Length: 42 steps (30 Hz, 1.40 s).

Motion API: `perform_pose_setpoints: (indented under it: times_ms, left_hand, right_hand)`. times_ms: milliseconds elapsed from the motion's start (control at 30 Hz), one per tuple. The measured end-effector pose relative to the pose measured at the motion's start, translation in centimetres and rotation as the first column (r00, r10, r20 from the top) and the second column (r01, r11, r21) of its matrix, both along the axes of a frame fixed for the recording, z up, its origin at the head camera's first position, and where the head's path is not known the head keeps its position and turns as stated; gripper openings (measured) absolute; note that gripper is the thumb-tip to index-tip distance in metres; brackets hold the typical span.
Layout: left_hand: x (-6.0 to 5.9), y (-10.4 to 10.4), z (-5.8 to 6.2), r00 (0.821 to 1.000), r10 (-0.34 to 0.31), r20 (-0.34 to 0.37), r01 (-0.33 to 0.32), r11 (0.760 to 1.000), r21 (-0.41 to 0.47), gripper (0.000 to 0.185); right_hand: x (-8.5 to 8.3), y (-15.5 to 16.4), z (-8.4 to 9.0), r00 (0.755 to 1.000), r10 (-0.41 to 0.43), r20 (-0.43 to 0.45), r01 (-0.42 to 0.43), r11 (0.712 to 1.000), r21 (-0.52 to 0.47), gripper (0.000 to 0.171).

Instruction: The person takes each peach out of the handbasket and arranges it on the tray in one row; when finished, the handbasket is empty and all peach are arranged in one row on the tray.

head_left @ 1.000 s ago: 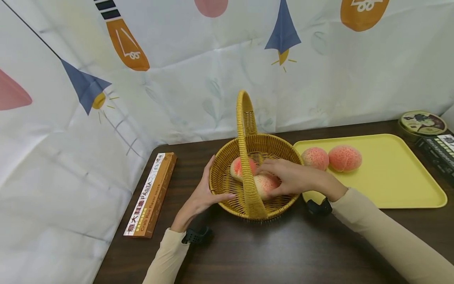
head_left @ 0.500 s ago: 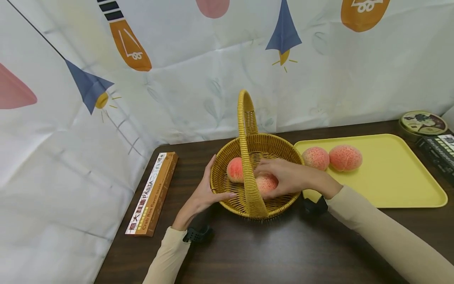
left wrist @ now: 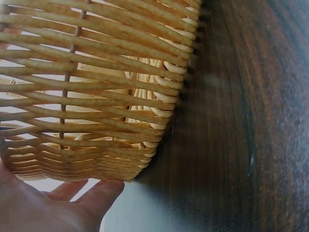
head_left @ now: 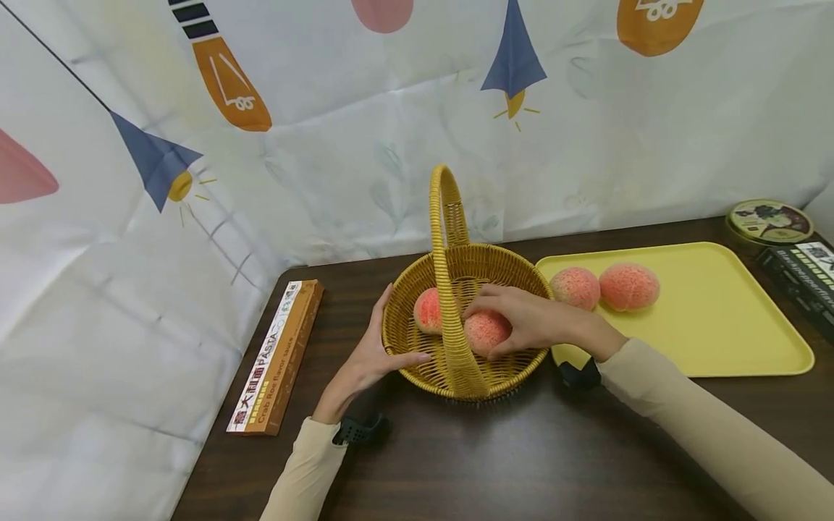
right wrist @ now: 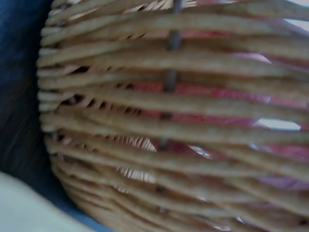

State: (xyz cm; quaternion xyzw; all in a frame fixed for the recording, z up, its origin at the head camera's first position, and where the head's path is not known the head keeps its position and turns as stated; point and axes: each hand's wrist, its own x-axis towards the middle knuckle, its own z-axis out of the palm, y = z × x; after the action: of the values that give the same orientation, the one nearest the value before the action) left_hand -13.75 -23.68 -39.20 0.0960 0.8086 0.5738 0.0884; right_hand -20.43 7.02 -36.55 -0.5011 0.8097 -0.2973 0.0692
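Note:
A yellow wicker basket with a tall handle stands on the dark table. Inside it lie two pink peaches. My right hand reaches over the rim and grips the nearer peach, which sits low in the basket. The other peach lies left of the handle. My left hand rests against the basket's left outer wall, thumb under the rim, fingers straight. In the right wrist view the weave fills the frame, with pink showing through it.
A yellow tray to the right holds two more peaches. A long pasta box lies at the left. A round tin and a dark box sit at the far right. A patterned cloth hangs behind.
My right hand has lowered the nearer peach deeper into the basket. The other peach has rolled a little left of the handle. The left hand has stayed on the basket.

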Motion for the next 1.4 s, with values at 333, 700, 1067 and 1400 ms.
perform_pose_setpoints:
  times_ms: [333, 700, 1067, 1400]
  left_hand:
    - [0.2, -0.1, -0.3, 1.0, -0.005, -0.007, 0.005, 1.0, 0.003, 0.133]
    - [0.3, -0.1, -0.2, 1.0, -0.022, -0.005, 0.022, 0.998, 0.052, 0.132]
    - [0.4, -0.6, -0.2, 1.0, -0.014, 0.001, 0.014, 0.999, 0.035, 0.132]
    - [0.2, -0.2, -0.2, 1.0, -0.02, 0.006, 0.019, 0.999, 0.039, 0.132]
  right_hand:
    - [1.2, 0.1, 0.0, 0.998, -0.061, -0.006, 0.061, 0.997, -0.052, 0.054]
    - [5.2, 9.0, 4.5, 0.959, -0.27, -0.09, 0.229, 0.919, -0.321, 0.068]
    - [4.8, 19.5, 3.1, 0.799, -0.598, -0.062, 0.519, 0.738, -0.432, 0.09]
    - [2.8, 24.2, -1.8, 0.704, -0.708, 0.061, 0.688, 0.659, -0.304, 0.07]
